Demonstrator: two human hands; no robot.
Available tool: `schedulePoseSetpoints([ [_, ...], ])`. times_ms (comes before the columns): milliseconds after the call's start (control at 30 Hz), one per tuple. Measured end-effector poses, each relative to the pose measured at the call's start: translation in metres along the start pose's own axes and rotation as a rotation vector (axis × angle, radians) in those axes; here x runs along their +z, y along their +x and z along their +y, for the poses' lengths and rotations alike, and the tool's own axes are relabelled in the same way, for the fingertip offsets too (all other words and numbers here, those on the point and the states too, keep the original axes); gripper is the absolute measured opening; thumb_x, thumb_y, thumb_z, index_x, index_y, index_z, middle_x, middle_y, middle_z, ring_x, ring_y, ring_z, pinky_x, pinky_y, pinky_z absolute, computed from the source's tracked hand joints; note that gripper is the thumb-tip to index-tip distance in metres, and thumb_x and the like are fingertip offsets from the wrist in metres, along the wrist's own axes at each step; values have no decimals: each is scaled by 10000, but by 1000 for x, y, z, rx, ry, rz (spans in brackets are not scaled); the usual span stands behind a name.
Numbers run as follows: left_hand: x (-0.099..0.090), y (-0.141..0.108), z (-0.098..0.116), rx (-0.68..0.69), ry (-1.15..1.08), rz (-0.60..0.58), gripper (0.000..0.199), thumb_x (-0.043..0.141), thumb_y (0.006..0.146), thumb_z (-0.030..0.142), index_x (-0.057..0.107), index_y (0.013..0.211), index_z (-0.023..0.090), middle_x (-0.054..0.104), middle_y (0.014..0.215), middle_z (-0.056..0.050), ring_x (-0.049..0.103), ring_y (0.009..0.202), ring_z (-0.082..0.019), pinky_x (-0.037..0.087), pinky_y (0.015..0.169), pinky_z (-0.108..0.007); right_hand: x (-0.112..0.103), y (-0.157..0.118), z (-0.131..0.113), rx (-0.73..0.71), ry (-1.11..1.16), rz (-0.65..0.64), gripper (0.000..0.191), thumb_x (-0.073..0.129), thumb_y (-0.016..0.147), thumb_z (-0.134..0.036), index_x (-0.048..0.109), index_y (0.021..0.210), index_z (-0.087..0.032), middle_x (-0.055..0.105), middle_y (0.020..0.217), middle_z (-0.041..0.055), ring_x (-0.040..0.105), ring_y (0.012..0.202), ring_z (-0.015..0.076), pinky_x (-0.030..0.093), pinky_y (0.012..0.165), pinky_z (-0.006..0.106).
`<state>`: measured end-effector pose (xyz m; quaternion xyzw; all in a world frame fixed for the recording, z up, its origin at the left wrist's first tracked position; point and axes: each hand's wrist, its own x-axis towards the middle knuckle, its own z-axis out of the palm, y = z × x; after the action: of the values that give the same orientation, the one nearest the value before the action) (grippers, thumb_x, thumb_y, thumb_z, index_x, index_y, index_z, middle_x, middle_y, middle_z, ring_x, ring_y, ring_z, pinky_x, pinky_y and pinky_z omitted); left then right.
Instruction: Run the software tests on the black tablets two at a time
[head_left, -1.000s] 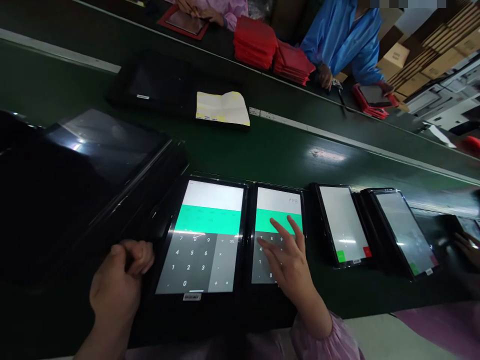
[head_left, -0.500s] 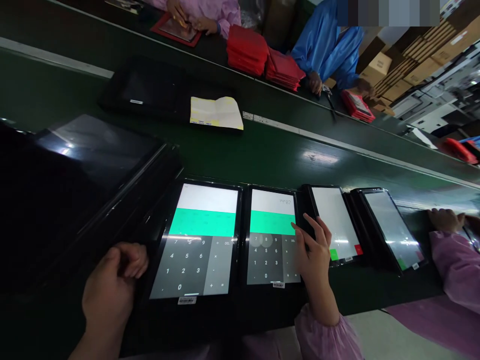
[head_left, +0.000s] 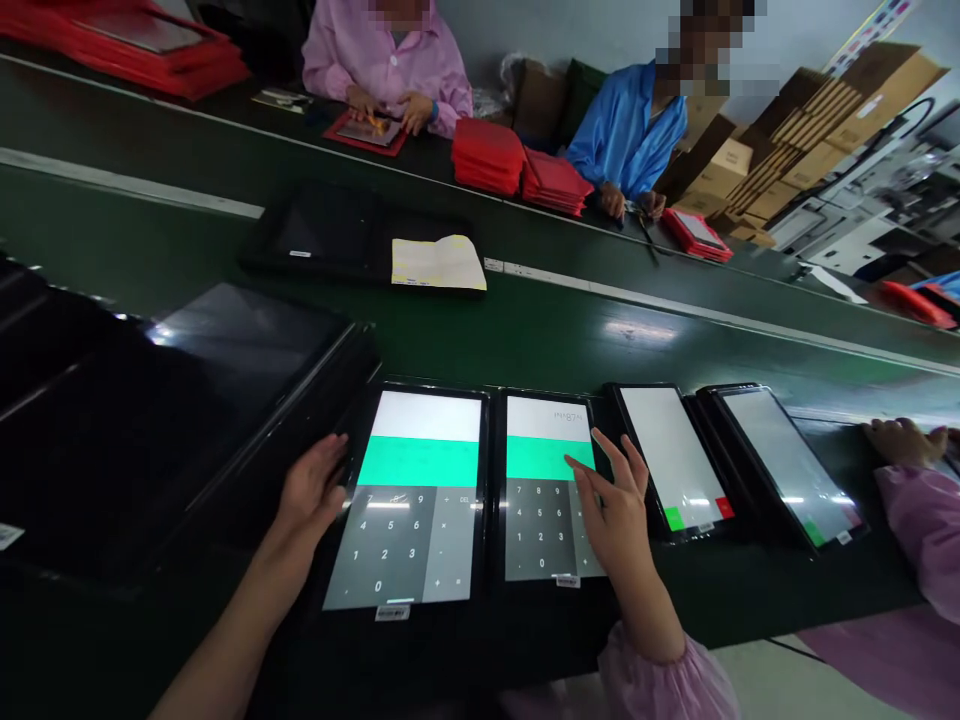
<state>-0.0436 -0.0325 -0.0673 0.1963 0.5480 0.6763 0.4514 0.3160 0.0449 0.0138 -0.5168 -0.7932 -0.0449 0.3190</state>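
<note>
My right hand (head_left: 616,500) is over a lit tablet (head_left: 536,515) that shows a calculator with a green band. Its index fingertip is at the band, and the other fingers are spread, holding nothing. Left of it lies a second tablet (head_left: 405,530) with the same calculator screen. My left hand (head_left: 309,495) rests by this tablet's left edge with its fingers stretched out and nothing in them; whether it touches the frame I cannot tell. To the right is a tablet (head_left: 667,445) with a white screen and green and red corner squares.
Another lit tablet (head_left: 787,450) lies farther right, near a co-worker's hand (head_left: 904,440). Dark-screened tablets (head_left: 225,350) are at the left. Across the green bench (head_left: 540,335) lie a paper sheet (head_left: 439,263) and red sleeve stacks (head_left: 487,155); two people work there.
My left hand has moved right and up to the left tablet's edge, its curled fingers now extended. My right index finger has shifted left on the green band. The view has tilted up.
</note>
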Motion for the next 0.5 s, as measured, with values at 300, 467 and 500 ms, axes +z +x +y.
schedulePoseSetpoints([
  [300,40,1,47,-88,272,-97,743,888,724,518,647,1401,333,487,1672,-113,319,1611,-408,188,1318,-601,21,17,-104,-149,145,-125,363,479,1088,-263,839,1134,-290,630,1501,91,371,1548,388,579,1060,609],
  [467,36,15,37,-48,209,-112,680,808,736,585,673,1324,271,603,1566,-137,388,1579,-390,328,1280,-547,43,18,-131,-181,125,-225,351,504,1070,-241,833,1187,-272,606,1543,97,365,1556,438,557,1098,654],
  [500,33,14,35,-25,250,-122,657,776,759,605,682,1316,269,595,1577,-129,390,1579,-381,322,1285,-543,45,18,-130,-188,113,-231,349,507,1070,-245,830,1198,-273,607,1546,95,376,1548,445,557,1092,663],
])
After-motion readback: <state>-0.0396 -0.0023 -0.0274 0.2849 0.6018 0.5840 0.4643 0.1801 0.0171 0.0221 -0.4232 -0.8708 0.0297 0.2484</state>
